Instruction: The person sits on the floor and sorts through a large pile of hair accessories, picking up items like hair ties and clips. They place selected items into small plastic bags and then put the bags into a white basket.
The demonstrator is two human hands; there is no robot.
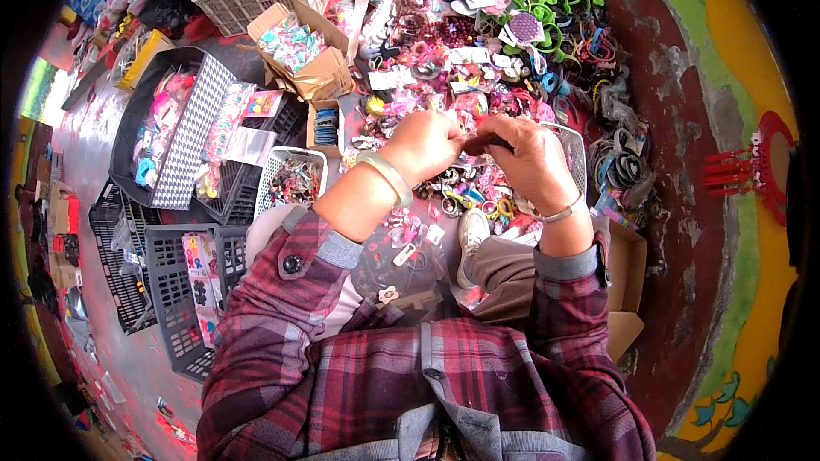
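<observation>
In front of me, my left hand (424, 147) and my right hand (531, 158) almost meet over a big heap of hair accessories (478, 85). Both have their fingers pinched together. Something small and dark may lie between the fingertips, but I cannot make it out. Below the hands, the heap continues with several small coloured hair ties (491, 205). A dark transparent bag (401, 265) lies across my lap, with a flower-shaped piece (388, 294) and a pale tag on it.
To the left stand a white basket of small pieces (290, 152), a cardboard box of wrapped items (329, 77), a houndstooth-patterned box (198, 132) and a grey crate (175, 333). Green headbands (559, 13) pile up at the back right. A cardboard box (628, 269) stands by my right arm.
</observation>
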